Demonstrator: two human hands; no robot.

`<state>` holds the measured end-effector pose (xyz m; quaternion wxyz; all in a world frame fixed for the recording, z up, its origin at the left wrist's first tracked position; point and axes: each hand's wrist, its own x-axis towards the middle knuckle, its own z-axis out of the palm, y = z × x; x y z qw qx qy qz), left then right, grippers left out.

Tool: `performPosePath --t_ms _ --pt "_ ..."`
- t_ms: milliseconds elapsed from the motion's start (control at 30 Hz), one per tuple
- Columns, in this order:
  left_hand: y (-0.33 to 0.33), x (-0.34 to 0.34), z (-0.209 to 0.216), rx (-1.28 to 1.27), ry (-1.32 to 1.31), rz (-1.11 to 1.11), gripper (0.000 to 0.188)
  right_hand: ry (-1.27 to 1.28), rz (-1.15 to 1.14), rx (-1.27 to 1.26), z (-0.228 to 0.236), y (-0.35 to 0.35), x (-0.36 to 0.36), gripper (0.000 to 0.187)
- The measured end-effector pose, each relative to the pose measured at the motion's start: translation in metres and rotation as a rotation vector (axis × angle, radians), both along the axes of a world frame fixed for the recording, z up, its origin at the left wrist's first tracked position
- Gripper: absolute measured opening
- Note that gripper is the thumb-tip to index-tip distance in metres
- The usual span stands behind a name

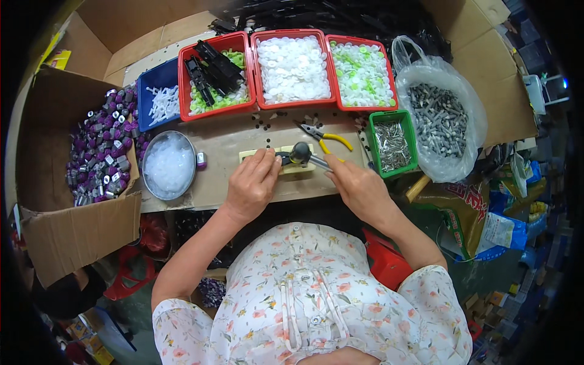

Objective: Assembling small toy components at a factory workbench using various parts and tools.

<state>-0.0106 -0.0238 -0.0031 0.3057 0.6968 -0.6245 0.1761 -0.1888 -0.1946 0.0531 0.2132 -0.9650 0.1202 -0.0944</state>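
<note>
A cream block (296, 167) lies on the cardboard-covered bench in front of me. My left hand (252, 182) is closed at its left side, fingertips pressed together on a small black part (282, 157) that sits in the block. Closed round a grey shaft, my right hand (359, 185) holds a hammer (300, 152) with a rounded black head. That head is over the block, just right of the black part; whether they touch I cannot tell. Behind the right hand lie yellow-handled pliers (331, 139).
Red bins (294, 103) of white and green plastic pieces line the back, one topped with black parts (222, 70). A metal bowl (169, 165) and a carton (79, 240) of purple-grey pieces stand left. Right are a green bin (398, 169) of metal pins and a plastic bag (474, 137) of grey parts.
</note>
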Motion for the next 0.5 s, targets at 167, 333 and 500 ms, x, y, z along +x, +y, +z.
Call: performPosePath --t_ms 167,333,500 --pt "0.001 -0.012 0.01 -0.01 0.011 0.062 0.021 0.057 0.031 -0.093 0.002 -0.002 0.002 0.038" --pt "0.006 -0.042 -0.007 0.011 0.091 0.126 0.029 0.052 0.039 -0.063 0.005 -0.005 0.001 0.037" --pt "0.004 -0.043 -0.015 -0.016 0.039 0.13 0.026 -0.112 0.06 -0.01 0.036 -0.004 0.014 0.035"
